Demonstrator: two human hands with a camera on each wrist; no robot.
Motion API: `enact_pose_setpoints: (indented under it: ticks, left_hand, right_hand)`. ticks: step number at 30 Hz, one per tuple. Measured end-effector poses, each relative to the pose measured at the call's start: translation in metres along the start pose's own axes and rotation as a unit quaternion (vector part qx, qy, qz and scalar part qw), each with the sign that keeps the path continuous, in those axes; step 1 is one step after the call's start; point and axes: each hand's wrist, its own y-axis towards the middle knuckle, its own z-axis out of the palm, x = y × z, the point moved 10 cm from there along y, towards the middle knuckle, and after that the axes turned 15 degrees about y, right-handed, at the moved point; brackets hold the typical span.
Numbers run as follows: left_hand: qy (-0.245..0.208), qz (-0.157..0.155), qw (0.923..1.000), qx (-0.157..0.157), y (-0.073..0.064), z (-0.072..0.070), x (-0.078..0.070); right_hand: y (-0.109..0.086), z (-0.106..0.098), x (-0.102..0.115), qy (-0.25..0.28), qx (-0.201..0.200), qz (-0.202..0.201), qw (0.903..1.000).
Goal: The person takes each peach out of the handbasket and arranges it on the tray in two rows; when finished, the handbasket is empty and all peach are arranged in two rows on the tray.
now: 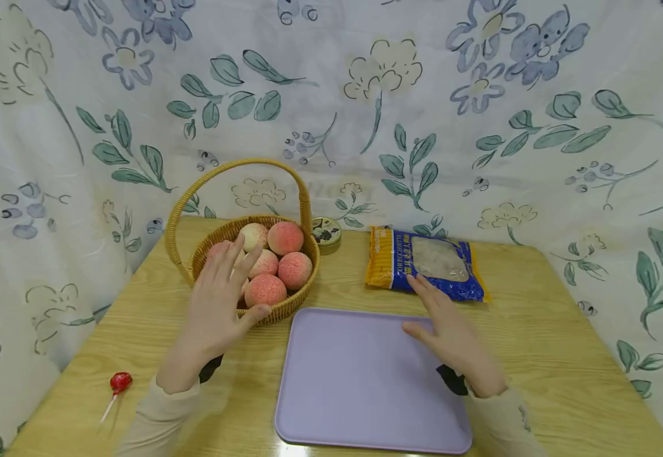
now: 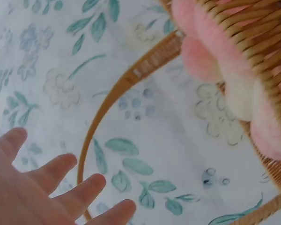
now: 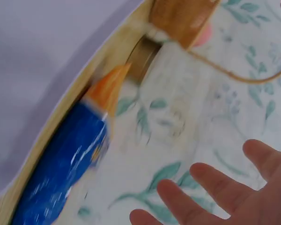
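My left hand is held up with its fingers spread, overlapping the near left side of a wicker basket in the head view. Several pink and cream peaches fill that basket, and its tall handle arches above them. Over the right part of a lavender tray hovers my right hand, its fingers extended and holding nothing. Its fingertips overlap the lower edge of a blue and yellow bag of orecchiette in this view. In the left wrist view, the spread fingers hold nothing.
A red lollipop with a white stick lies at the table's left front. Behind the basket's right side stands a small round tin. A floral curtain hangs behind and beside the wooden table.
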Motion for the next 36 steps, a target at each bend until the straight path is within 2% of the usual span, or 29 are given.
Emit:
enact_pose_setpoints:
  ticks: [4,7,9,11,14,17,19,22,26,30,32,34,36]
  left_hand:
    - [-0.054,-0.017,0.9963,-0.065,-0.001,-0.031,0.013]
    - [-0.070,-0.035,0.9906,-0.112,-0.004,-0.051,0.026]
    - [-0.072,-0.048,0.9874,-0.133,-0.005,-0.058,0.037]
    - [-0.081,-0.062,0.9848,-0.140,-0.006,-0.061,0.050]
    - [-0.110,-0.080,0.9825,-0.127,-0.007,-0.054,0.068]
    - [-0.161,-0.101,0.9779,-0.087,-0.008,-0.039,0.083]
    - [-0.190,-0.117,0.9733,-0.055,-0.009,-0.027,0.090]
    - [-0.212,-0.139,0.9671,-0.016,-0.009,-0.012,0.098]
    - [-0.222,-0.149,0.9636,0.002,-0.010,-0.004,0.105]
    - [-0.240,-0.157,0.9579,0.005,-0.010,-0.003,0.108]
    - [-0.252,-0.161,0.9543,0.005,-0.010,-0.003,0.108]
    - [-0.254,-0.165,0.9530,0.007,-0.010,-0.002,0.109]
    - [-0.248,-0.165,0.9546,0.006,-0.009,-0.001,0.109]
  right_hand:
    - [0.020,0.018,0.029,0.071,0.046,-0.035,0.9958]
    - [0.036,0.033,0.049,0.127,0.087,-0.051,0.9868]
    - [0.049,0.042,0.062,0.156,0.109,-0.067,0.9794]
    - [0.062,0.051,0.076,0.191,0.131,-0.082,0.9692]
    - [0.084,0.067,0.098,0.241,0.161,-0.115,0.9502]
    - [0.105,0.084,0.116,0.281,0.196,-0.126,0.9310]
    - [0.119,0.097,0.124,0.290,0.220,-0.118,0.9241]
    - [0.137,0.116,0.130,0.298,0.260,-0.081,0.9148]
    - [0.156,0.138,0.133,0.275,0.296,-0.031,0.9142]
    - [0.168,0.161,0.138,0.243,0.326,-0.003,0.9136]
    - [0.172,0.172,0.141,0.221,0.335,-0.008,0.9158]
    - [0.175,0.180,0.145,0.188,0.337,-0.018,0.9222]
    - [0.177,0.185,0.148,0.158,0.332,-0.032,0.9295]
